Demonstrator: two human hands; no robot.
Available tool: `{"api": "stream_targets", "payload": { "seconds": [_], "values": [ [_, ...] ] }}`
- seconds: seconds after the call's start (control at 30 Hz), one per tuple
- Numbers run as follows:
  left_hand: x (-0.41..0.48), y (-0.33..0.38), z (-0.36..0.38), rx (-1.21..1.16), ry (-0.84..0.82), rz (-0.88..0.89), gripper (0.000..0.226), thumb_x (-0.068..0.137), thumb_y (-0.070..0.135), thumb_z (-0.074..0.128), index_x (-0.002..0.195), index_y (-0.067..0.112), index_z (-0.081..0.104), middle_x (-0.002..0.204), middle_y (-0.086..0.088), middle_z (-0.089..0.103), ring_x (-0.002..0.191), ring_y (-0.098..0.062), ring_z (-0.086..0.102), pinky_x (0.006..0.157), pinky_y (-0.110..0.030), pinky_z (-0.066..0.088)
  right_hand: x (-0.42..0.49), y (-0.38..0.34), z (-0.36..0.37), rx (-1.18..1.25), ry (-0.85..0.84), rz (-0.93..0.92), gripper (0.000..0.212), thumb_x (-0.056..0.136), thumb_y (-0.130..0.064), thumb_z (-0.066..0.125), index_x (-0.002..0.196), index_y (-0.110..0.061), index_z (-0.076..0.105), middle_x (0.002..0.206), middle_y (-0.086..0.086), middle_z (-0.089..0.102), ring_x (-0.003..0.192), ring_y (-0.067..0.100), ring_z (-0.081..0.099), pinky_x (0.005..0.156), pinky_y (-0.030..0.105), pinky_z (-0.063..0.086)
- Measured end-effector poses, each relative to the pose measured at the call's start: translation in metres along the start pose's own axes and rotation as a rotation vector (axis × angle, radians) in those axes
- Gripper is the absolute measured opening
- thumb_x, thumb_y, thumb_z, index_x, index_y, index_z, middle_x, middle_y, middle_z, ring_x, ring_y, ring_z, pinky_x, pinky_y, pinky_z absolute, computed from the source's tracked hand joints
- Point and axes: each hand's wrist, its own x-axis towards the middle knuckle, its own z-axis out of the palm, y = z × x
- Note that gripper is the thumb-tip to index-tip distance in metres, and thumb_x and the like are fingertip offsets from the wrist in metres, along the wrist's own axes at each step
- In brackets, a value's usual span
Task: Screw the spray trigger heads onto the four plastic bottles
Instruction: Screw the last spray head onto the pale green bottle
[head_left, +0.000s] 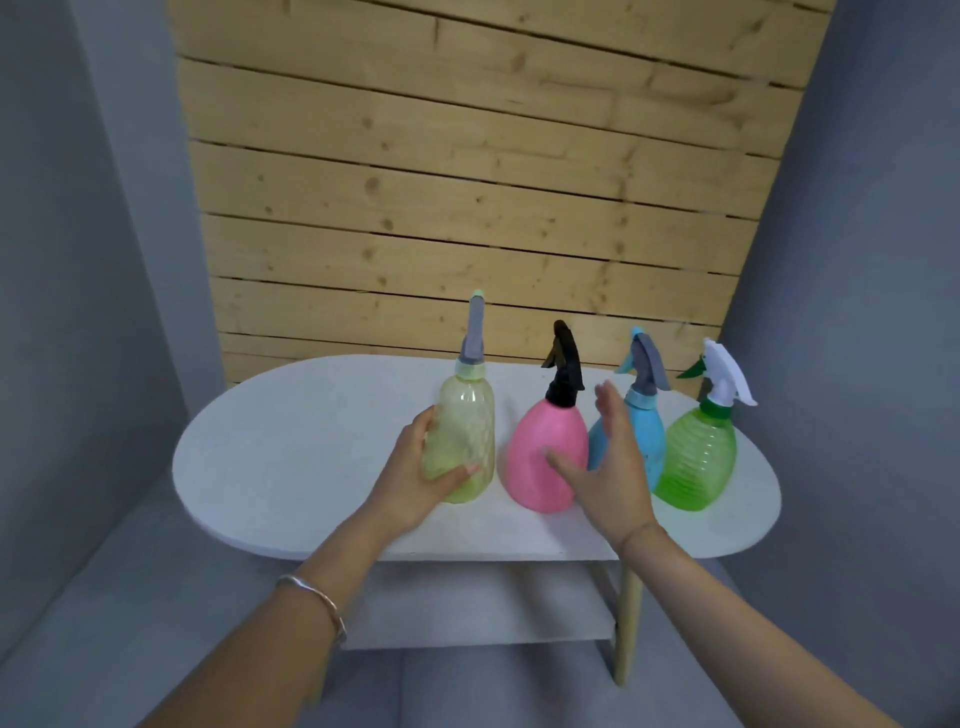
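Four spray bottles stand in a row on the white oval table (291, 467), each with a trigger head on top. My left hand (415, 478) grips the body of the clear yellow bottle (465, 431), which carries a grey head (475, 332). To its right stands the pink bottle (540, 457) with a black head (563, 364). My right hand (608, 467) hovers with straight, spread fingers between the pink bottle and the blue bottle (649, 441), partly hiding the blue one; whether it touches either I cannot tell. The green bottle (698, 462) with a white head (727, 374) is at the far right.
A wooden plank wall (467, 182) rises right behind the table. A lower shelf (467, 608) and a wooden leg (626, 623) show under the tabletop. Grey floor and grey walls surround the table. The left part of the tabletop is bare.
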Motion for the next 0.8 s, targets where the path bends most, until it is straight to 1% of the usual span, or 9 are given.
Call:
{"api": "stream_targets", "payload": {
  "seconds": [0.07, 0.13, 0.2, 0.27, 0.37, 0.47, 0.7, 0.77, 0.8],
  "values": [
    [0.002, 0.0, 0.005, 0.004, 0.002, 0.005, 0.072, 0.076, 0.018, 0.079, 0.134, 0.024, 0.037, 0.117, 0.011, 0.049, 0.111, -0.019, 0.053, 0.095, -0.036, 0.047, 0.004, 0.01, 0.005, -0.056, -0.094, 0.005, 0.102, 0.072, -0.014, 0.081, 0.151, -0.016, 0.016, 0.155, -0.001, 0.031, 0.141, 0.016, 0.031, 0.112, 0.024, 0.026],
    [0.002, -0.001, 0.007, 0.005, 0.017, 0.002, 0.07, 0.075, 0.019, 0.08, 0.131, 0.027, 0.037, 0.113, 0.019, 0.049, 0.105, -0.011, 0.055, 0.091, -0.03, 0.047, 0.006, 0.014, 0.01, -0.092, -0.1, -0.018, 0.1, 0.071, -0.015, 0.081, 0.15, -0.02, 0.02, 0.15, -0.001, 0.038, 0.137, 0.018, 0.036, 0.108, 0.028, 0.032],
    [0.001, -0.001, 0.01, 0.005, 0.026, 0.002, 0.067, 0.075, 0.02, 0.08, 0.125, 0.031, 0.037, 0.111, 0.025, 0.048, 0.101, -0.002, 0.054, 0.087, -0.026, 0.048, 0.008, 0.016, 0.014, -0.103, -0.073, -0.032, 0.095, 0.071, -0.016, 0.081, 0.148, -0.023, 0.024, 0.143, 0.0, 0.042, 0.132, 0.019, 0.04, 0.103, 0.025, 0.034],
    [0.001, -0.001, 0.011, 0.011, 0.029, -0.005, 0.068, 0.075, 0.022, 0.08, 0.127, 0.029, 0.037, 0.111, 0.022, 0.048, 0.103, -0.006, 0.054, 0.089, -0.029, 0.049, 0.01, 0.017, 0.016, -0.097, -0.053, -0.044, 0.092, 0.071, -0.015, 0.081, 0.146, -0.024, 0.028, 0.139, -0.001, 0.044, 0.129, 0.019, 0.042, 0.099, 0.022, 0.032],
    [0.0, 0.0, 0.013, 0.033, 0.032, -0.011, 0.076, 0.075, 0.023, 0.08, 0.136, 0.02, 0.037, 0.12, 0.008, 0.049, 0.112, -0.02, 0.054, 0.094, -0.038, 0.05, 0.011, 0.019, 0.018, -0.098, -0.049, -0.049, 0.09, 0.071, -0.016, 0.081, 0.145, -0.023, 0.03, 0.137, 0.0, 0.045, 0.127, 0.018, 0.043, 0.097, 0.021, 0.033],
    [-0.001, -0.002, 0.016, 0.051, 0.053, -0.012, 0.079, 0.075, 0.026, 0.08, 0.139, 0.019, 0.034, 0.13, 0.002, 0.047, 0.118, -0.023, 0.051, 0.098, -0.044, 0.048, 0.012, 0.021, 0.02, -0.088, -0.037, -0.047, 0.09, 0.071, -0.017, 0.081, 0.145, -0.023, 0.03, 0.138, -0.001, 0.044, 0.127, 0.018, 0.042, 0.098, 0.022, 0.033],
    [-0.003, -0.002, 0.018, 0.062, 0.069, -0.022, 0.078, 0.074, 0.029, 0.08, 0.138, 0.025, 0.035, 0.128, 0.005, 0.048, 0.116, -0.022, 0.053, 0.095, -0.047, 0.05, 0.01, 0.021, 0.021, -0.102, -0.043, 0.015, 0.092, 0.07, -0.019, 0.082, 0.145, -0.024, 0.028, 0.141, -0.001, 0.043, 0.129, 0.019, 0.042, 0.1, 0.023, 0.032],
    [-0.005, -0.001, 0.019, 0.06, 0.067, -0.027, 0.072, 0.074, 0.029, 0.08, 0.132, 0.034, 0.038, 0.122, 0.013, 0.05, 0.115, -0.02, 0.055, 0.093, -0.041, 0.052, 0.009, 0.02, 0.02, -0.095, -0.063, 0.037, 0.093, 0.071, -0.019, 0.081, 0.146, -0.022, 0.027, 0.143, 0.0, 0.042, 0.131, 0.021, 0.041, 0.104, 0.027, 0.034],
    [-0.006, 0.0, 0.019, 0.055, 0.063, -0.016, 0.069, 0.073, 0.03, 0.08, 0.126, 0.042, 0.038, 0.119, 0.019, 0.051, 0.115, -0.018, 0.055, 0.091, -0.035, 0.052, 0.009, 0.021, 0.02, -0.09, -0.072, 0.046, 0.094, 0.071, -0.019, 0.081, 0.147, -0.02, 0.025, 0.145, 0.001, 0.041, 0.133, 0.021, 0.04, 0.107, 0.029, 0.034]
  ]
}}
